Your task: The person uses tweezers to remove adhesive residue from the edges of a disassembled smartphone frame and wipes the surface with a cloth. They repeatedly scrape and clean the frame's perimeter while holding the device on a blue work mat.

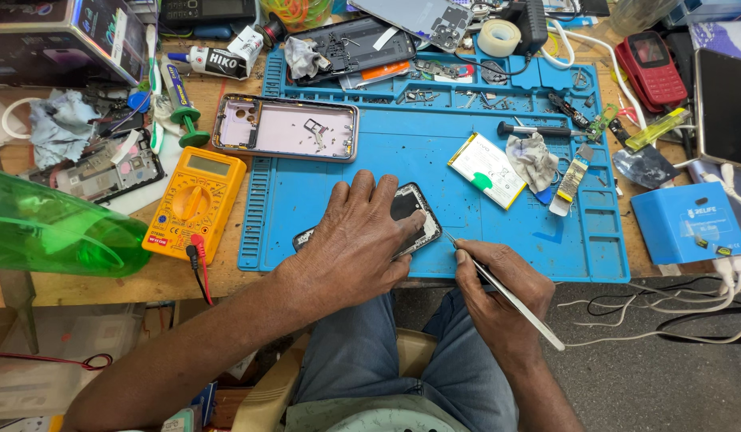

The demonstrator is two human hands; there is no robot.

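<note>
A dark, opened phone body with a black glossy face (410, 214) is pinned flat near the front edge of the blue silicone work mat (434, 172) by the left hand (358, 240), whose fingers are spread and pressed down on it. A slim pair of metal tweezers (502, 290) is pinched shut between the fingers of the right hand (498, 300), and its tip is set against the phone's right edge. If the tip is levered too hard, the edge could probably be scratched or a thin part torn. Because the phone sits close to the mat's front edge, it could be pushed off toward the lap. A white flat battery with a green patch (486, 170) lies at mid-mat, well apart.
</note>
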